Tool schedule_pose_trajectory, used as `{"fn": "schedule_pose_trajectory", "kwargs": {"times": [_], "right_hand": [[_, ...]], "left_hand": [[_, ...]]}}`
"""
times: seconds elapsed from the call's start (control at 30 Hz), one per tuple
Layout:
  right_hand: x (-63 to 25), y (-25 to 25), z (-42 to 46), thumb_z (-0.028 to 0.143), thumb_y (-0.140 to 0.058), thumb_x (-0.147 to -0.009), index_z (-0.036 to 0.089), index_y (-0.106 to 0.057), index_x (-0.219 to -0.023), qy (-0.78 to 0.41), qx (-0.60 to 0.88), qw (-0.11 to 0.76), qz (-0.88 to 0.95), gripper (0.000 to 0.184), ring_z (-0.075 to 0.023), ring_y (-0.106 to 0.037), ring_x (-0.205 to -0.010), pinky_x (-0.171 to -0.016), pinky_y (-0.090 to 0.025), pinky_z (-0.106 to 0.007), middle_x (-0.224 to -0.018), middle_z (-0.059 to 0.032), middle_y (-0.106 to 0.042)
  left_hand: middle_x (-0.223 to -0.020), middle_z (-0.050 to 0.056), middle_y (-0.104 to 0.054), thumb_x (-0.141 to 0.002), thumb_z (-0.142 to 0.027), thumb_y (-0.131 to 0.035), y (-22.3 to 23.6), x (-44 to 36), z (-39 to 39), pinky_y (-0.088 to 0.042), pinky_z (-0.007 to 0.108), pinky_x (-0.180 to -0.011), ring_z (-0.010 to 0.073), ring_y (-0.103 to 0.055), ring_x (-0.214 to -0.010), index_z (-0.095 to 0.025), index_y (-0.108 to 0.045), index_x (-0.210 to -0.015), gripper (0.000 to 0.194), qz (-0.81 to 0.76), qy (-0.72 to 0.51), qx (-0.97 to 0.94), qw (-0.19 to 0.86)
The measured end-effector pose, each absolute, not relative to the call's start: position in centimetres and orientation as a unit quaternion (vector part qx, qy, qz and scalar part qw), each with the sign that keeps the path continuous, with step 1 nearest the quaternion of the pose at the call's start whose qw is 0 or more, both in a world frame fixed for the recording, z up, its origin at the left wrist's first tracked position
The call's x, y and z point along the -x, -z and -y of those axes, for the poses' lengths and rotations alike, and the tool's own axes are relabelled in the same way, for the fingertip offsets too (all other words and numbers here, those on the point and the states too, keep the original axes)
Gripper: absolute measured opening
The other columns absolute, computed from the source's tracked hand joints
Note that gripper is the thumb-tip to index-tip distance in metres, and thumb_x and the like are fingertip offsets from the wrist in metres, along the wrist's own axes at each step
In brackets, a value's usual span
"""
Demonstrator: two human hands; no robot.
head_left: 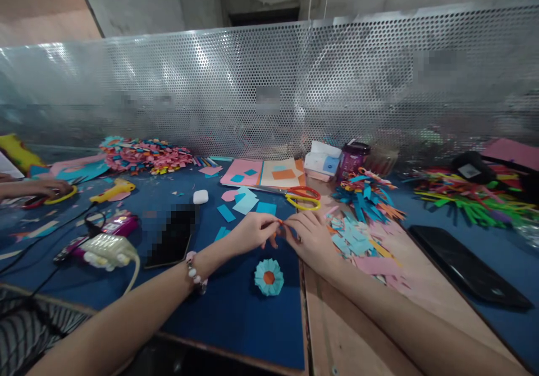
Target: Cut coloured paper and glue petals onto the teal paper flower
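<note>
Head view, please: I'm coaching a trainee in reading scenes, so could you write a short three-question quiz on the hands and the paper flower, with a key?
1. Choose one: what colour is the centre of the paper flower?
A) green
B) orange
C) white

2. True or false: a beaded bracelet circles the wrist of the left hand.

3. Fill the gap with "far" or "near": seen from the camera, the left hand and the right hand meet at the fingertips on the ____ side of the paper flower.

Key: 1. B, orange. 2. True. 3. Far.
</note>
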State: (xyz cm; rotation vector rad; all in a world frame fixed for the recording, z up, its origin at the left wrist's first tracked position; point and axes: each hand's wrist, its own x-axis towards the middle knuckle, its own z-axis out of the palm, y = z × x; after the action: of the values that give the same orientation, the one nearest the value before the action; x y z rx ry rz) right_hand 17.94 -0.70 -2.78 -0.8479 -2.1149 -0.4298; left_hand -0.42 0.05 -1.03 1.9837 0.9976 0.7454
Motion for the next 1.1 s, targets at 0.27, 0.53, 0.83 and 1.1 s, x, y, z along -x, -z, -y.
{"fn": "schedule_pose_trajectory", "kwargs": {"times": [0.27,0.53,0.83,1.1], "right_hand": [[-17.8,2.8,0.9,0.021,-0.051,-0.086,0.017,-0.059,-0.086,0.164,0.355,0.380,0.838,0.009,-0.0180,-0.054,-0.084,-0.077,-0.034,-0.035,-0.085,-0.0030,-0.066],[-17.0,1.6,2.2,0.017,-0.054,-0.079,0.018,-0.060,-0.074,0.020,0.431,0.411,0.803,0.008,-0.0180,-0.054,-0.080,-0.076,-0.036,-0.033,-0.077,-0.0022,-0.064],[-17.0,0.8,2.7,0.030,-0.048,-0.081,0.018,-0.064,-0.077,-0.253,0.501,0.424,0.711,0.020,-0.0144,-0.055,-0.069,-0.063,-0.040,-0.027,-0.074,-0.0009,-0.064],[-17.1,0.8,2.5,0.032,-0.047,-0.082,0.018,-0.064,-0.078,-0.267,0.495,0.415,0.714,0.022,-0.0139,-0.054,-0.068,-0.062,-0.039,-0.026,-0.073,-0.0007,-0.063]], "left_hand": [[-0.068,0.005,-0.066,-0.086,-0.035,-0.044,1.0,0.4,0.0,-0.045,0.021,-0.044,0.0144,-0.061,-0.057,-0.014,-0.062,-0.095,0.029,-0.385,-0.291,-0.790,0.377],[-0.068,0.004,-0.065,-0.085,-0.036,-0.046,0.3,0.4,0.4,-0.044,0.021,-0.039,0.0123,-0.057,-0.049,-0.013,-0.061,-0.087,0.027,-0.397,-0.287,-0.777,0.396],[-0.076,0.007,-0.066,-0.079,-0.041,-0.054,-0.6,0.3,0.2,-0.045,0.019,-0.036,0.0173,-0.065,-0.062,-0.014,-0.056,-0.089,0.029,-0.417,-0.299,-0.725,0.461],[-0.074,0.007,-0.065,-0.078,-0.044,-0.056,-0.3,0.3,0.2,-0.046,0.021,-0.038,0.0172,-0.064,-0.063,-0.014,-0.054,-0.084,0.030,-0.397,-0.318,-0.723,0.468]]}}
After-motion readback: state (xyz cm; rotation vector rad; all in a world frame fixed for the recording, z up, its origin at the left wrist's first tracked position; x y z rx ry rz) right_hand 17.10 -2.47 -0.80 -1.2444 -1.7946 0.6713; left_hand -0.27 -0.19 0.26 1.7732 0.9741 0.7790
